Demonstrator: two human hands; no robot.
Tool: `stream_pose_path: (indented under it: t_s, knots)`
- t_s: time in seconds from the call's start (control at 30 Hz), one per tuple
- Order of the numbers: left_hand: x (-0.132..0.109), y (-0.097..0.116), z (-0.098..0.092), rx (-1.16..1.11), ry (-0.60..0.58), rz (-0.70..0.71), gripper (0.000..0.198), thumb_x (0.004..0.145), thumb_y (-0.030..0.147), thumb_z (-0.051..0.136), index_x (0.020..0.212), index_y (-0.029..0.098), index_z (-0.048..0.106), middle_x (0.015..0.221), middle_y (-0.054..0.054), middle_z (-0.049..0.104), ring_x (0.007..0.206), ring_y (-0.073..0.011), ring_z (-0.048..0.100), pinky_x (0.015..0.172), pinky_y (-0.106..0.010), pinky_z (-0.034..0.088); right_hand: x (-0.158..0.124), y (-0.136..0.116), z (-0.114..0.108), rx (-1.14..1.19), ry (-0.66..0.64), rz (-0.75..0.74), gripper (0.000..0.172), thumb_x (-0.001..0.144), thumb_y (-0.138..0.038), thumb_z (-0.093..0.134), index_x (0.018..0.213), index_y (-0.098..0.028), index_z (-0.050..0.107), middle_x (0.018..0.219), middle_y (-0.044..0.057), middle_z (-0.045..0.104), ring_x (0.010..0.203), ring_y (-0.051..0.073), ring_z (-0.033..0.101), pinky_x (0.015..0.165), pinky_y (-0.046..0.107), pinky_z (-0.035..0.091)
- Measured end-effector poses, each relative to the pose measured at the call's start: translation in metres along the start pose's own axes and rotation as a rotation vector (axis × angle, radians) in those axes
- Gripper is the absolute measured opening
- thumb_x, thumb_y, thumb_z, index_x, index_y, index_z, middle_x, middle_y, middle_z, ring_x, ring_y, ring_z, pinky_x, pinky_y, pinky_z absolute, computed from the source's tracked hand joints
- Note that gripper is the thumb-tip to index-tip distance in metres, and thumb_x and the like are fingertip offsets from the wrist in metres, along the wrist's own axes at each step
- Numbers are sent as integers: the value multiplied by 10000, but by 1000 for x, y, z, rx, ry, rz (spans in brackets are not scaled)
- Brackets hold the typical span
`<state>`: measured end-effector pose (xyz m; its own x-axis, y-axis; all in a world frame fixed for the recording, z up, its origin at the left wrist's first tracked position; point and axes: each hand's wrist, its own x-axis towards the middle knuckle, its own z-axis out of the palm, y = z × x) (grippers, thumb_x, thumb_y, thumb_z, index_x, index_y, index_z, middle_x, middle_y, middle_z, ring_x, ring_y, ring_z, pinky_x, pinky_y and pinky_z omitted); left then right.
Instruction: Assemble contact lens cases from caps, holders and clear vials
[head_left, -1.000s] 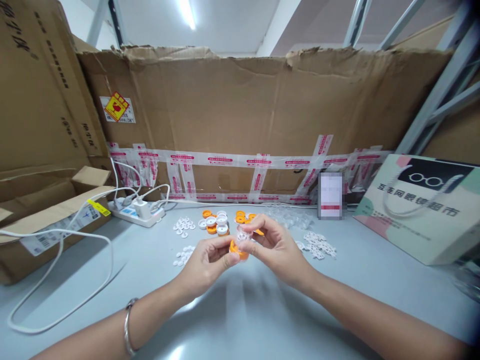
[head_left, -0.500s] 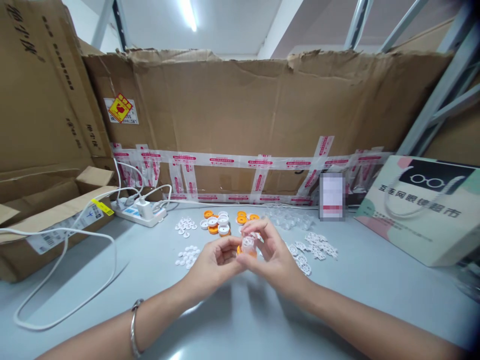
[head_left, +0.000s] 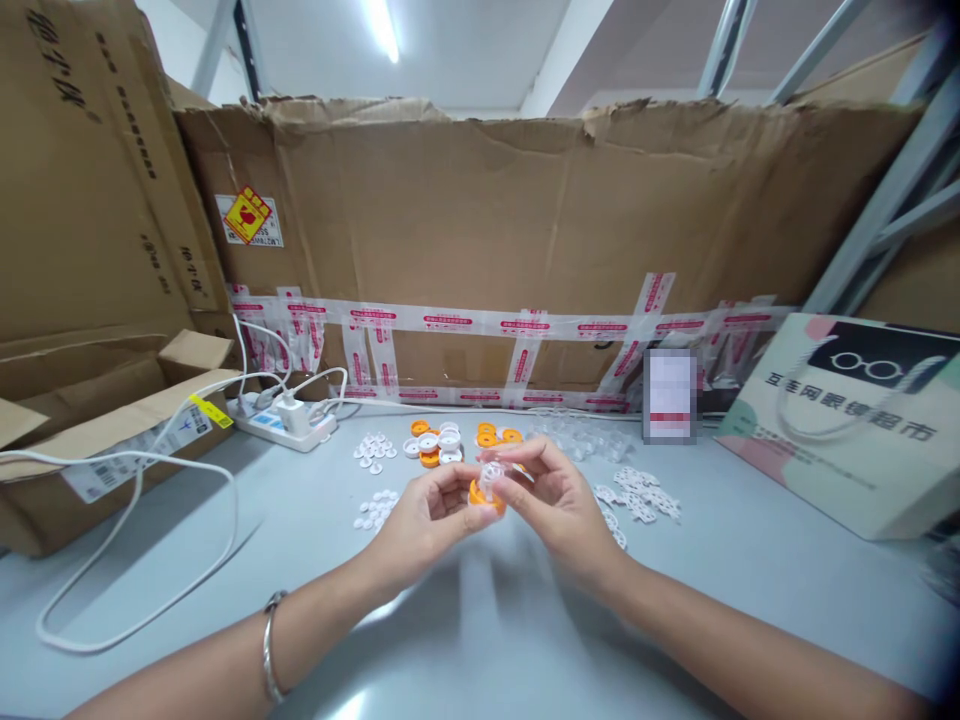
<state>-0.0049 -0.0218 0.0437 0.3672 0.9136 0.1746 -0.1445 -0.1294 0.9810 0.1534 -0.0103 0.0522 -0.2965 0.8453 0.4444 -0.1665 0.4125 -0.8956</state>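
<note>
Hands meet above the bench (head_left: 480, 640), just in front of the loose stock. Left hand (head_left: 420, 522) is curled, thumb and fingertips pinched on an orange cap (head_left: 478, 496); right hand (head_left: 561, 505) is likewise closed, fingertips nipping a clear piece (head_left: 492, 474) that sits touching the top of the cap. Both parts are held off the bench, between the two hands. Behind them lie white discs (head_left: 374, 450), a cluster of orange and white caps (head_left: 433, 443), clear parts (head_left: 577, 437) and white pieces (head_left: 639, 496) to the right. Power strip (head_left: 286, 426) and its cable (head_left: 135, 560) lie well to the left. Risk, in my judgement: the grip is by fingertips only on small, smooth parts, so uneven pressure or a tilted clear piece could let either part spring free and drop among the piles, where it would be hard to tell from unused stock. Whether the clear piece is seated square on the cap cannot be told; fingers cover the joint.
</note>
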Motion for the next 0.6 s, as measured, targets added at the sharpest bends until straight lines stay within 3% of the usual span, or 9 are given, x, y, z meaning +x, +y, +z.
stream_pose_path:
  t_s: [0.07,0.17,0.33,0.5,0.6]
  knots:
    - [0,0,0,10,-10,9,283,732,331,673,937,156,590,915,-54,610,877,-179,552,801,-309,416,1,1,0,-34,29,-39,187,727,-294,675,834,-247,529,957,23,586,991,166,549,906,356,436]
    - [0,-1,1,0,-33,23,264,746,322,660,936,154,589,929,-57,603,884,-175,548,805,-304,415,0,1,1,30,-40,16,117,805,-313,588,873,-250,517,1024,36,583,1038,167,536,897,360,439]
    - [0,-3,1,-5,-39,36,263,741,301,671,942,157,581,927,-50,591,868,-163,542,808,-304,416,0,2,2,5,40,-54,192,718,-265,688,763,-238,503,843,-4,542,903,145,545,884,344,434]
    - [0,-2,0,-28,-52,16,253,748,302,661,937,158,576,919,-46,589,875,-164,541,790,-292,416,0,3,-1,113,-79,54,87,822,-320,569,855,-251,527,1046,28,570,1070,163,511,927,373,404]
    - [0,-2,0,-20,-40,25,252,739,292,671,922,150,572,900,-40,580,846,-149,532,774,-281,411,1,3,-1,76,-28,35,117,778,-304,625,799,-241,528,925,14,587,966,159,552,900,369,418]
